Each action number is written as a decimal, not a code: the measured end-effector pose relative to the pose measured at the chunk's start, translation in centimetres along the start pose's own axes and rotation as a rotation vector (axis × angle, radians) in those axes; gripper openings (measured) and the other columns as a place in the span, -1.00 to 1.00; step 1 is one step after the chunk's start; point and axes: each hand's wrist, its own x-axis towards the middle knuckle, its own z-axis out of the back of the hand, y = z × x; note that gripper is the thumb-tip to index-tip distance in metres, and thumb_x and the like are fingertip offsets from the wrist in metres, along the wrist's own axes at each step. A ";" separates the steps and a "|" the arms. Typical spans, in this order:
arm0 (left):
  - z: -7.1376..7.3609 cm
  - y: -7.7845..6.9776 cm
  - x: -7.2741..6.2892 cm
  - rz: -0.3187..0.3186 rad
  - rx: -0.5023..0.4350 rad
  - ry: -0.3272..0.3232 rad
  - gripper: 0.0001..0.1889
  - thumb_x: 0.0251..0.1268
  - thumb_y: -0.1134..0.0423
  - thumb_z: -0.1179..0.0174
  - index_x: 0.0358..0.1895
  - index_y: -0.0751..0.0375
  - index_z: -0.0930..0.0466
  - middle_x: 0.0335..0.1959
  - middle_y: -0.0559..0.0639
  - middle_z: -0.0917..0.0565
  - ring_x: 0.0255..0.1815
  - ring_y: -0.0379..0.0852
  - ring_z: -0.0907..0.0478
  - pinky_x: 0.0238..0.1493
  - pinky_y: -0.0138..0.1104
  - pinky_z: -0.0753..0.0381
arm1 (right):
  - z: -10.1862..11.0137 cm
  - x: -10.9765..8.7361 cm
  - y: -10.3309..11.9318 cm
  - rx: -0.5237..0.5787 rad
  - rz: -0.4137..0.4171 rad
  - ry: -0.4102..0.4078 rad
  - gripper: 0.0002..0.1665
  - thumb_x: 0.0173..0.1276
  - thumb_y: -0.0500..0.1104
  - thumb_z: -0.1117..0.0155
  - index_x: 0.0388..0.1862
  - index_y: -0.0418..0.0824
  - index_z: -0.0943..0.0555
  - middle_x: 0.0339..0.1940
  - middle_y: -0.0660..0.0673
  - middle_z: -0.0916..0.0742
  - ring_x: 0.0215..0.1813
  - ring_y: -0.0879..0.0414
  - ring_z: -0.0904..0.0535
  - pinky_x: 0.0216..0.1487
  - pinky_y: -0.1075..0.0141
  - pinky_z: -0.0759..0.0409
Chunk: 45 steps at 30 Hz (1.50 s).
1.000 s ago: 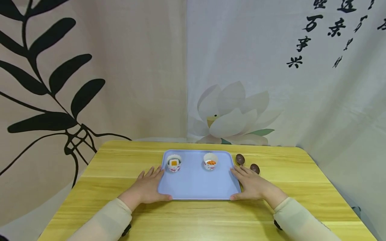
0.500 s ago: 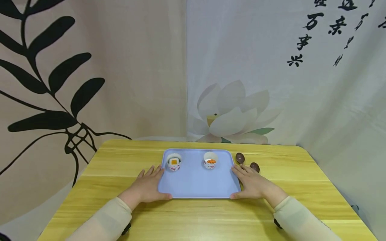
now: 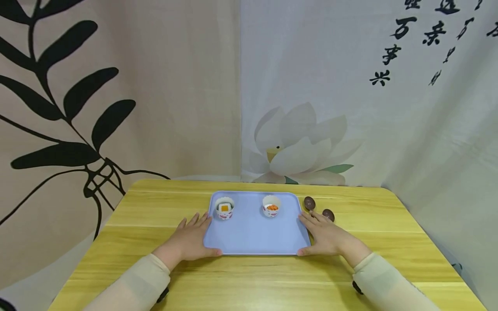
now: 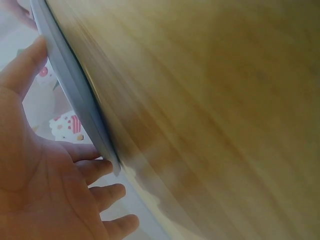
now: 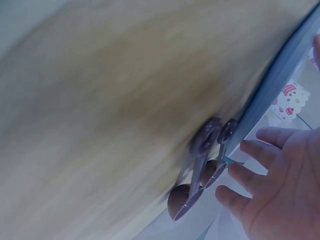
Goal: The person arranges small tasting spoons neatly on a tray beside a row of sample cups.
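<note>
A light blue tray (image 3: pixel 256 235) lies on the wooden table, its rim (image 4: pixel 75 85) also in the left wrist view. My left hand (image 3: pixel 188 242) touches its left side, fingers spread and fairly straight, thumb at the front corner. At the opposite side, my right hand (image 3: pixel 328 239) touches the tray in the same manner. Two small patterned paper cups stand on the tray: the left cup (image 3: pixel 224 214) holds a white and yellow-orange piece, the right cup (image 3: pixel 270 213) orange pieces. Beyond my right fingers lie two brown spoons (image 5: pixel 185 205), their handles partly hidden by the hand in the head view.
The yellow wood-grain table (image 3: pixel 249 285) extends in front of the tray and to both sides. Behind its far edge hangs a pale curtain (image 3: pixel 186 99) printed with dark leaves, a lotus and black characters.
The head view has shifted very slightly, so the table sits a little higher in it. Both hands, the tray, cups and spoons otherwise stay about where they were.
</note>
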 end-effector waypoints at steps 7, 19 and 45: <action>-0.1 0.0 0.0 -0.001 0.011 -0.004 0.22 0.03 -0.50 -0.26 0.52 0.43 -0.13 0.57 0.30 -0.13 0.56 0.38 0.01 0.46 0.32 0.10 | 0.2 -0.3 0.1 0.012 -0.006 -0.011 0.36 0.09 0.57 -0.27 0.58 -0.31 -0.17 0.58 -0.29 -0.26 0.58 -0.37 -0.02 0.47 -0.30 -0.05; -0.2 0.1 0.0 0.008 0.008 -0.003 0.23 0.01 -0.51 -0.25 0.53 0.42 -0.13 0.57 0.29 -0.13 0.57 0.37 0.01 0.46 0.32 0.11 | 1.1 -1.2 0.6 0.055 -0.020 -0.023 0.29 0.14 0.49 -0.33 0.56 -0.34 -0.19 0.57 -0.33 -0.26 0.56 -0.41 -0.02 0.47 -0.29 -0.04; -0.1 0.0 0.0 0.001 0.019 -0.006 0.24 0.00 -0.52 -0.25 0.52 0.42 -0.15 0.56 0.29 -0.15 0.56 0.37 -0.02 0.46 0.32 0.09 | 2.7 -2.7 -0.3 0.204 -0.017 -0.163 -0.10 0.35 0.10 -0.39 0.47 -0.39 -0.33 0.44 -0.40 -0.43 0.47 -0.43 -0.23 0.39 -0.30 -0.23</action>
